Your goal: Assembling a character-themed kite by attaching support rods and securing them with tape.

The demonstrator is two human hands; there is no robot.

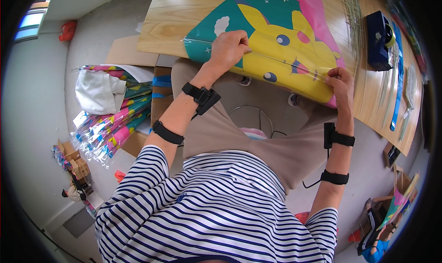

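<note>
A kite (pixel 271 37), printed with a yellow cartoon figure on green and pink, lies on the wooden table and hangs over its near edge toward my lap. Across it runs a thin pale rod (pixel 276 59). My left hand (pixel 229 50) is closed in a pinch at this rod, near the middle of the kite. Farther right, my right hand (pixel 340 84) pinches near the rod's other end, close to the kite's pink border. The fingers cover exactly what each pinch holds, but the rod lines up with both.
On the table's right stand a dark blue tape dispenser (pixel 380 42) and several thin rods (pixel 352 19), with a blue strip (pixel 398 97) beyond. Left of my legs, a cardboard box (pixel 161 85) sits by packed kites (pixel 131 108) and white cloth (pixel 99 91). A person (pixel 380 249) works at lower right.
</note>
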